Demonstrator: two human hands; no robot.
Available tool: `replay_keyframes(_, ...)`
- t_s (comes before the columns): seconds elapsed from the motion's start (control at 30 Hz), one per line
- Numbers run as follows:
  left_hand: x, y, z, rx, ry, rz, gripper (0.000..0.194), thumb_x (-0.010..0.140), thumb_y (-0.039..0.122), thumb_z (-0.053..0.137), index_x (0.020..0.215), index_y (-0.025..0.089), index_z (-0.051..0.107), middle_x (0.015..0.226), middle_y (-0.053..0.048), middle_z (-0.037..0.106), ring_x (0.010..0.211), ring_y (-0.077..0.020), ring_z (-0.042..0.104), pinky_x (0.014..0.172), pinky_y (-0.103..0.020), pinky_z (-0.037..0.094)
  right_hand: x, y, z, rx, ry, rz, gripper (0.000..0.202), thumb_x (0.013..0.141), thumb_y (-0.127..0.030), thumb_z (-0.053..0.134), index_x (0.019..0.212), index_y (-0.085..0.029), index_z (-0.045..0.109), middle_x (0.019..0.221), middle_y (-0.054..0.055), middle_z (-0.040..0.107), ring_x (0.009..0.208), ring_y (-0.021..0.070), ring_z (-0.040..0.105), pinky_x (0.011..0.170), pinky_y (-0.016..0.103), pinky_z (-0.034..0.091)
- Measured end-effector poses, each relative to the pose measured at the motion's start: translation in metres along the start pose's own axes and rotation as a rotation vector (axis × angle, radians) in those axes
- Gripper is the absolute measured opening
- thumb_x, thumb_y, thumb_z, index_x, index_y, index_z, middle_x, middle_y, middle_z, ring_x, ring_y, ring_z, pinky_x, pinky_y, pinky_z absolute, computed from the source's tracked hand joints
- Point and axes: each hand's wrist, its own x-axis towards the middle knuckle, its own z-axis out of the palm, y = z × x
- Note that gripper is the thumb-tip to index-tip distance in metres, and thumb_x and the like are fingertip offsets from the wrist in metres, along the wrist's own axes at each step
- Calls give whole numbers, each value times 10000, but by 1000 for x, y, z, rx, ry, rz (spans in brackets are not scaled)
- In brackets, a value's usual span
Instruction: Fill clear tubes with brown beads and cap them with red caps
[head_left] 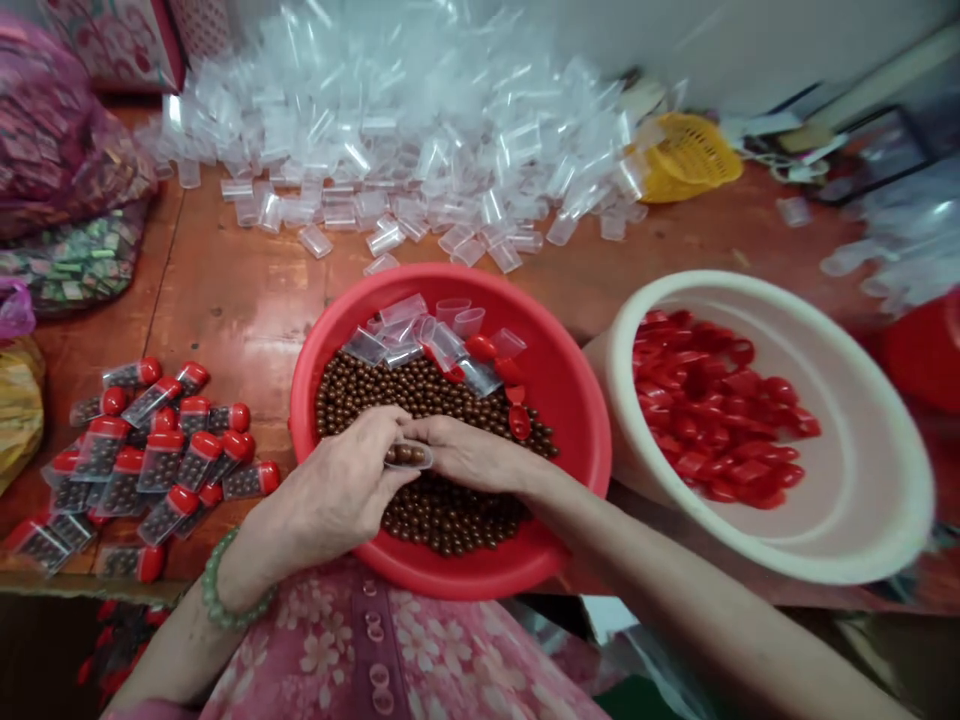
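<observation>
Over a red basin (585, 440) of small brown balls (450, 530), my left hand (352, 480) is closed around a clear plastic container (409, 455). Brown balls show inside it, and its open end faces right. My right hand (469, 455) is closed against that container, its fingertips partly hidden, so what they hold cannot be made out. Along the basin's far side, empty clear containers (405, 325) and a few red caps (517, 420) lie on the balls.
To the right stands a white tub (885, 480) with many red caps (720, 420). Filled, red-capped containers (165, 450) are piled on the left. Clear empty containers (420, 130) heap at the back, beside a yellow basket (690, 160). Plastic bags (60, 150) sit far left.
</observation>
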Motion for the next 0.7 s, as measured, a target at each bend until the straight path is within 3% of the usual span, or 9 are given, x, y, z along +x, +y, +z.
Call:
replay_keyframes(0.1, -2, 0, -1, -13, -9, -22, 189, 932, 182, 482, 1117, 177, 522, 1075, -75, 653, 983, -174, 633, 867, -309, 514, -13, -4, -5, -148, 78, -50, 227, 926, -332, 490, 930, -179, 658, 945, 53, 700, 888, 181, 633, 822, 293, 474)
replay_keyframes(0.2, -3, -2, -3, -11, 71, -34, 133, 934, 201, 498, 1050, 189, 564, 988, -49, 672, 905, -156, 640, 813, -284, 510, -28, 0, -13, -229, 180, 34, 191, 927, -278, 493, 943, -173, 651, 952, 63, 692, 873, 179, 626, 810, 286, 455)
replay_keyframes(0.3, 0, -2, -3, -75, 121, -9, 121, 916, 202, 541, 1030, 192, 581, 954, -30, 683, 860, -133, 647, 773, -252, 506, -38, 10, -25, -351, 385, 174, 149, 913, -244, 503, 856, -178, 624, 856, 51, 671, 788, 173, 610, 748, 277, 445)
replay_keyframes(0.4, 3, -4, 1, -113, 184, -18, 131, 902, 195, 558, 1032, 188, 575, 956, -31, 684, 864, -132, 652, 784, -258, 508, -38, 19, -35, -589, 593, 294, 115, 900, -252, 523, 860, -173, 596, 889, 84, 658, 828, 207, 606, 745, 298, 441)
replay_keyframes(0.57, 6, -7, 6, -151, 267, -62, 130, 897, 217, 560, 1024, 192, 568, 973, -46, 681, 883, -153, 657, 804, -293, 521, -25, 26, -38, -769, 560, 420, 220, 862, -256, 571, 1054, -150, 579, 998, 151, 678, 915, 279, 627, 714, 334, 444)
replay_keyframes(0.7, 6, -9, 3, -149, 334, -95, 148, 879, 222, 578, 1022, 188, 559, 959, -42, 688, 855, -150, 665, 758, -275, 527, -34, 32, -44, -500, 561, 290, 187, 874, -275, 548, 1018, -173, 610, 907, 89, 708, 816, 223, 652, 714, 310, 467)
